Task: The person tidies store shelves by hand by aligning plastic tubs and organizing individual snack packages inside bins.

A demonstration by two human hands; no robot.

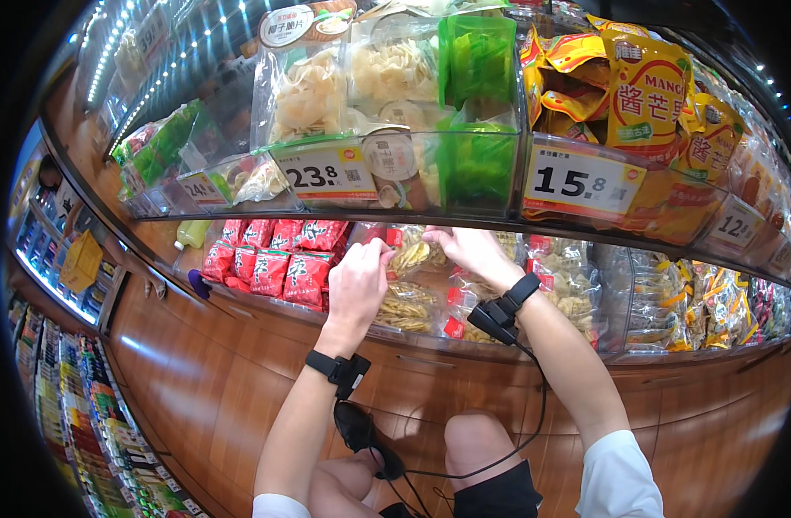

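Observation:
Both hands reach into the lower shelf compartment. Between them is a clear bag of yellowish dried slices [413, 256] with a red label. My left hand [358, 281] is closed, its fingertips pinched at the bag's left side. Bent fingers of my right hand [475, 255] close at the bag's upper right edge; the upper shelf lip partly covers this hand. More clear bags of yellow slices [406, 306] lie just below. Left of my left hand sit several red packets [273, 269]. Each wrist wears a black strap with a small box, and a cable runs from the right one.
Overhanging my hands, the upper shelf holds clear bags of pale chips [307, 99], green bags [477, 78] and yellow-orange pouches [642, 91]. Price cards [325, 175] line its front. Further wrapped snacks [698, 302] fill the lower right. A yellow basket [81, 262] shows across the wooden floor [231, 371].

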